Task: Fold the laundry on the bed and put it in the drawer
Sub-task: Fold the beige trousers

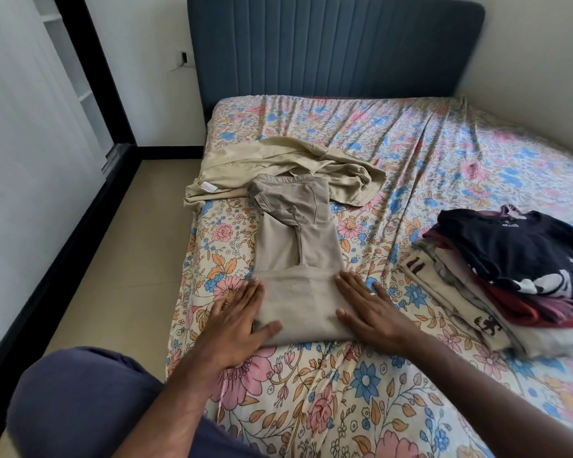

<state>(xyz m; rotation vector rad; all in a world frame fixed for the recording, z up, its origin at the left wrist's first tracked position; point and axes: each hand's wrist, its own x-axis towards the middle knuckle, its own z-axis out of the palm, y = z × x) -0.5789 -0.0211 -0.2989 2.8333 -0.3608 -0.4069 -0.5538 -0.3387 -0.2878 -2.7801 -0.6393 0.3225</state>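
A tan shirt (295,246) lies on the flowered bed sheet (361,408), folded into a narrow strip with its lower end turned up over itself. My left hand (239,322) lies flat at the left edge of that folded end, thumb on the cloth. At the right edge my right hand (368,305) lies flat too, fingers straight. Beyond the shirt sprawls an unfolded beige garment (278,166). A stack of folded clothes (503,279), dark shirt on top, sits to the right.
The blue padded headboard (334,44) stands at the far end of the bed. Tiled floor (119,242) runs along the bed's left side, bounded by a black frame and a white wall. My knee in dark blue fabric (80,408) is at the lower left.
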